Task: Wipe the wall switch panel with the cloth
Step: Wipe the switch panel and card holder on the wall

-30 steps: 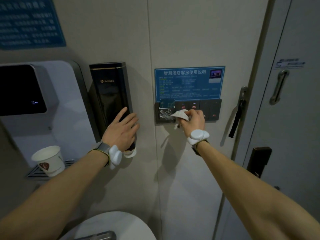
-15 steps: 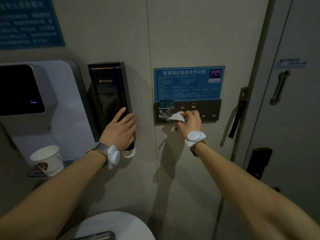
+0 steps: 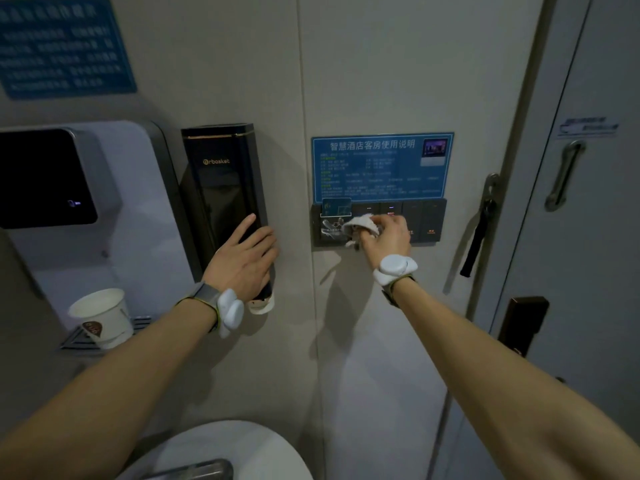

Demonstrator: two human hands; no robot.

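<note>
Just right of centre frame, the right hand (image 3: 388, 237) pinches a crumpled white cloth (image 3: 360, 226) against the left half of the dark switch panel (image 3: 427, 221), which sits directly under a blue sign (image 3: 381, 168) on the wall. Left of centre, the left hand (image 3: 242, 261) lies flat with fingers spread on the lower part of a black dispenser (image 3: 221, 188), holding nothing. A paper cup (image 3: 102, 317) stands at lower left.

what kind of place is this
Most likely a hotel room entryway: the blue notice is headed as hotel guest-room instructions, a key card sits in the switch panel, and a door with a handle stands alongside.
</note>
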